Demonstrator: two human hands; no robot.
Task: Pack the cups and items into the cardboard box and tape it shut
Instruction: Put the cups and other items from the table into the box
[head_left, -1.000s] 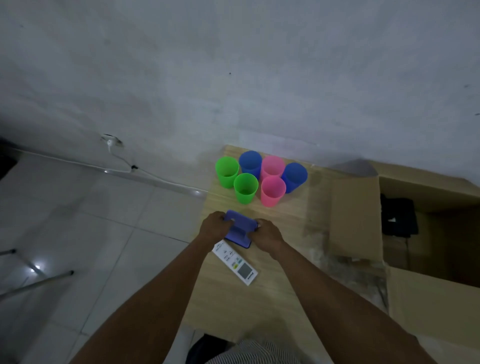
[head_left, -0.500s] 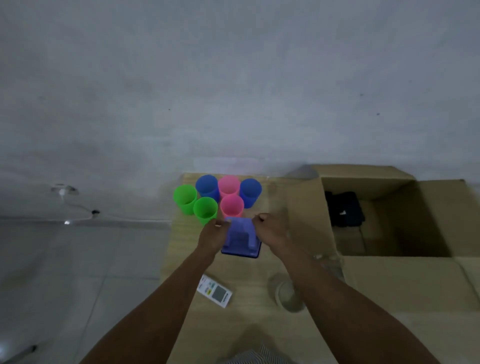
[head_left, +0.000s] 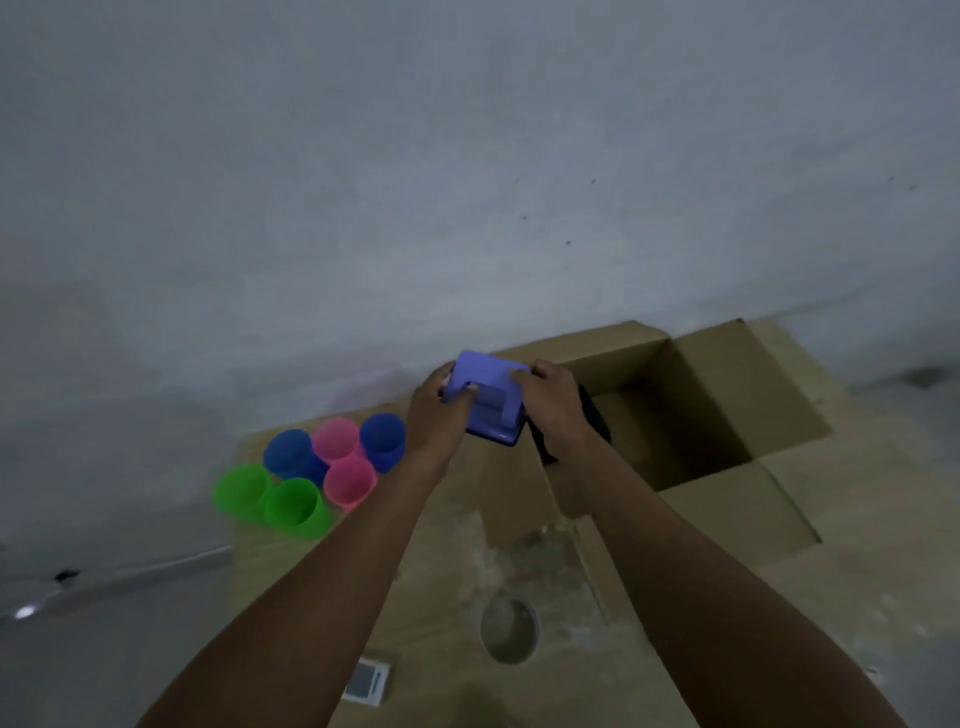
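A: Hands?
B: Left hand (head_left: 434, 410) and right hand (head_left: 550, 402) both clamp the purple plastic item (head_left: 488, 397), in the air at the open cardboard box (head_left: 727, 395) near edge.
A: Cups?
B: Six cups (head_left: 311, 473) on the table (head_left: 441, 587), left.

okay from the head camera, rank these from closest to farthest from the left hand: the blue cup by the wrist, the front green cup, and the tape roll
1. Blue cup, just left of the left hand.
2. Front green cup, farther left, toward the table's edge.
3. Tape roll, low down between the forearms.
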